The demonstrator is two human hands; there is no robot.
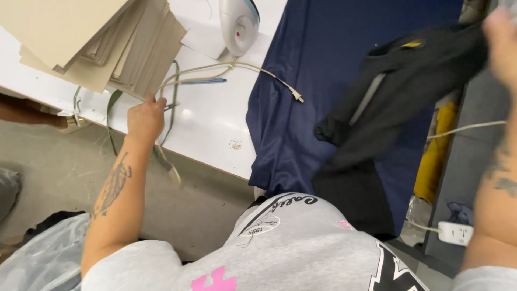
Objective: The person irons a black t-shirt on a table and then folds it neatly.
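Left hand (pixel 144 119) raised at table (pixel 215 129) edge, fingers closed around thin cord beneath cardboard stack (pixel 102 43). Right hand (pixel 503 46) blurred at upper right, touching black garment (pixel 398 91) held over navy cloth (pixel 301 81); finger state cannot be told.

I see the scene through one camera only, worn on the head and aimed steeply down past the grey shirt front (pixel 301 242) to the white table (pixel 215 124) and the floor. It sits close, so the left hand (pixel 144 119) lies mid-frame, while the right hand (pixel 503 43) blurs at the upper right edge.
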